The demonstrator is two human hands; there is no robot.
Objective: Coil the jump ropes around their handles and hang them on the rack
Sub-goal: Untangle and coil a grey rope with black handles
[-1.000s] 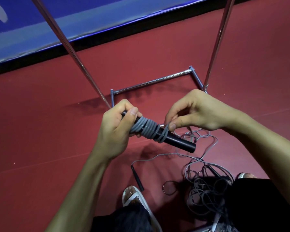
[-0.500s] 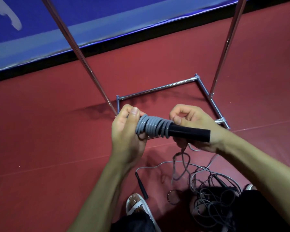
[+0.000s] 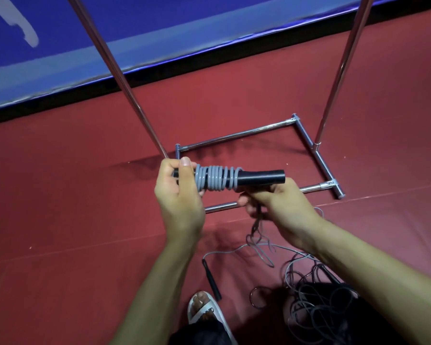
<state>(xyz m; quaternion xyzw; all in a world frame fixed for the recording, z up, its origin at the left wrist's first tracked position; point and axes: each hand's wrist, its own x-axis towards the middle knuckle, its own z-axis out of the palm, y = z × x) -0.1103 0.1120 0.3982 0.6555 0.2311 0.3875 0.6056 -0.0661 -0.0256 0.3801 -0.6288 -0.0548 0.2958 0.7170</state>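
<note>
Your left hand [image 3: 179, 195] gripped the left end of the black handle [image 3: 261, 180], thumb laid over the top. The grey jump rope [image 3: 217, 181] was coiled in tight turns around the handle's middle. Your right hand [image 3: 281, 207] sat just below the handle's bare end, fingers curled round the rope's loose strand. You held both above the rack [image 3: 237, 133] base on the red floor [image 3: 60, 195], near a tangle of ropes [image 3: 309, 295].

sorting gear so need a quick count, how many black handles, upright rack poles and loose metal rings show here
black handles: 2, the held handle wrapped in grey rope and the floor handle; the tangle may hide more
upright rack poles: 2, left pole and right pole
metal ring: 1
total: 5
</note>
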